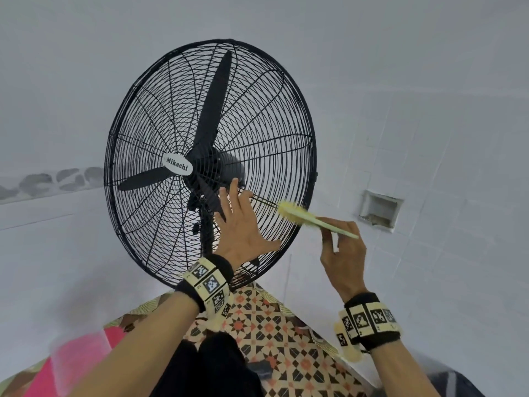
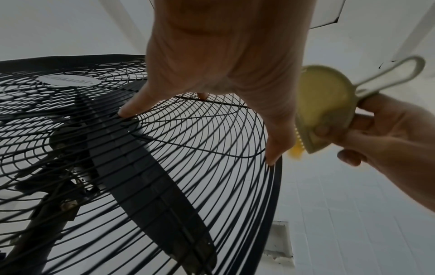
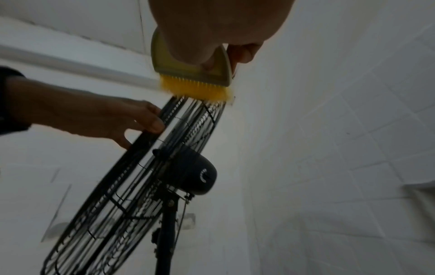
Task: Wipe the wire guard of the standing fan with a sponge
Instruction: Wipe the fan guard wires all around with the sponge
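Left hand [image 1: 243, 230], fingers spread, steadies guard [image 1: 160, 110]; right hand [image 1: 343, 253] grips brush [image 1: 292, 212]. Hard strokes may tip fan, snagging bristles.

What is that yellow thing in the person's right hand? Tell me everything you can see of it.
It is a brush, not a sponge: a pale green, plastic-looking back with a thin looped wire-like handle and short yellow bristles. The right hand pinches it at the handle. It is angled toward the black wire guard, and its bristle tips meet the guard's wires near the right rim. It looks slightly blurred.
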Tool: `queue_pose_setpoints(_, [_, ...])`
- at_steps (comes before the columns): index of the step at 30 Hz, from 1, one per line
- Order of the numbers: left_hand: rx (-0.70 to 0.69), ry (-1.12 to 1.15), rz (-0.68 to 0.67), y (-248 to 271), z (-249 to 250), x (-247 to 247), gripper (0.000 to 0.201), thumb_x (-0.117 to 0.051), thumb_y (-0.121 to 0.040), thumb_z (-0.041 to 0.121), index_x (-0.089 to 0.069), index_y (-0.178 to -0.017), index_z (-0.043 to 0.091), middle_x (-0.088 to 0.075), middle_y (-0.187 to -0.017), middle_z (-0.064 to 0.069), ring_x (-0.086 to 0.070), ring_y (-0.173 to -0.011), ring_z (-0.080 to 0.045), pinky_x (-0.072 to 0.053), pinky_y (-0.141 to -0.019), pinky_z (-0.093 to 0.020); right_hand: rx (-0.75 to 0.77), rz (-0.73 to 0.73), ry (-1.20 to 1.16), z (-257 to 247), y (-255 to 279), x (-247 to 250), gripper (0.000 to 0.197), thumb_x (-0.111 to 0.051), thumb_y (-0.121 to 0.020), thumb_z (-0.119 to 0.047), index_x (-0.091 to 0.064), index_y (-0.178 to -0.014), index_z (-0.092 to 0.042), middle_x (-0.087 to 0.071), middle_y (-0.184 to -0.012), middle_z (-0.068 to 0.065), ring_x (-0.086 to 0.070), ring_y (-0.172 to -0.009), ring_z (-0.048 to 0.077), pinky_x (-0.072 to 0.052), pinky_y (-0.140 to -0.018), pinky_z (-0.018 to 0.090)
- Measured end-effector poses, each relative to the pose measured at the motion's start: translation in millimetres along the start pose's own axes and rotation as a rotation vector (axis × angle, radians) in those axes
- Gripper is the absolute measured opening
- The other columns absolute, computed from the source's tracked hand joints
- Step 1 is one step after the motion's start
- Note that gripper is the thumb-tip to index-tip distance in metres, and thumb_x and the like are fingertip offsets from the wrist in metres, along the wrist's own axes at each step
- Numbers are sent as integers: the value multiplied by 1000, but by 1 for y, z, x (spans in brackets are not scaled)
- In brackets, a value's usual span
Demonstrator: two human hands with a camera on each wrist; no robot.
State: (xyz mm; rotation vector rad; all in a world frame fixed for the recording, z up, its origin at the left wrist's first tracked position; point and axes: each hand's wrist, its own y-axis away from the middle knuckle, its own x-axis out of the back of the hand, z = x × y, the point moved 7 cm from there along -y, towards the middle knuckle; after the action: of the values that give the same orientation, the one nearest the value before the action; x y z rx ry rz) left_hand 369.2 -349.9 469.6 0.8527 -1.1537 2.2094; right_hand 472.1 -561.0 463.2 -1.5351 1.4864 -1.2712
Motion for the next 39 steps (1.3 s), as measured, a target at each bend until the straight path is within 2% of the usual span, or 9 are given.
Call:
queue_pose_setpoints(7, [7, -19, 22, 2, -3, 1, 119, -93, -55, 59, -23, -143, 18, 15, -169, 2, 16, -158, -34, -10, -118, -77, 259, -74, -1, -46, -7, -11, 30, -72, -86, 10, -73, -114, -3, -69, -108, 0, -57, -89, 18, -49, -73, 21])
queue_pose_setpoints(12, [24, 5, -8, 0, -2, 1, 120, -93, -59, 57, -20, -146, 19, 22, -169, 3, 20, -156, -38, -12, -118, -77, 108, 127, 10, -2, -5, 22, 37, -73, -86, 13, -67, -114, -9, -57, -110, -7, -63, -86, 31, -54, -71, 38])
queue_pose_setpoints(18, [20, -5, -4, 2, -2, -1, 122, -93, -58, 56, -20, -147, 15, 21, -169, 1, 19, -157, -38, -12, -119, -76, 287, -65, -61, -42, -14, -5, 30, -70, -87, 13, -73, -113, -2, -70, -113, -2, -57, -87, 27, -48, -76, 26])
queue_pose_setpoints(22, [-2, -4, -16, 4, 0, -2, 123, -89, -62, 60, -12, -150, 22, 25, -169, 0, 21, -156, -39, -12, -118, -77, 140, 93, -3, -10, -19, 12, 19, -69, -91, 1, -72, -109, -4, -58, -104, -11, -60, -79, 29, -52, -61, 38])
queue_pose_setpoints(26, [-12, -49, -66, 7, -1, -5, 125, -84, -67, 67, -7, -153, 20, 29, -167, -2, 24, -155, -40, -9, -121, -73, -96, 163, -145, -13, -56, 8, 19, -60, -91, -24, -68, -96, -8, -64, -89, 4, -53, -71, 22, -47, -50, 44])
queue_pose_setpoints(29, [-21, 151, 41, 3, -10, 24, 118, -86, -72, 60, -13, -154, 17, 1, -168, -2, -7, -157, -32, -23, -126, -59, 186, -68, -172, -73, -80, -24, 29, -61, -91, -21, -72, -117, -14, -67, -96, -6, -54, -81, 15, -45, -57, 25])
queue_pose_setpoints(33, [-176, 381, 274, -10, -17, 91, 101, -90, -78, 34, -29, -156, 18, -42, -153, 0, -47, -137, -17, -42, -116, -37, 462, -320, -100, -110, -88, -70, 42, -61, -96, -19, -63, -139, -17, -73, -101, 2, -54, -86, 21, -48, -72, 35])
queue_pose_setpoints(37, [-317, 287, 140, -31, -17, 117, 28, -78, -93, 20, -75, -121, 20, -74, -111, 9, -68, -95, 0, -59, -86, -33, 446, -362, -190, -121, -94, -91, 45, -71, -93, -9, -64, -138, -13, -69, -103, -4, -51, -91, 16, -50, -74, 34])
queue_pose_setpoints(39, [-236, 305, 180, -43, -39, 130, 22, -76, -93, 19, -76, -115, 19, -72, -101, 12, -65, -85, 14, -59, -80, -22, 355, -295, -157, -114, -101, -90, 44, -73, -94, -20, -64, -137, -14, -69, -114, -2, -53, -106, 18, -53, -86, 39])
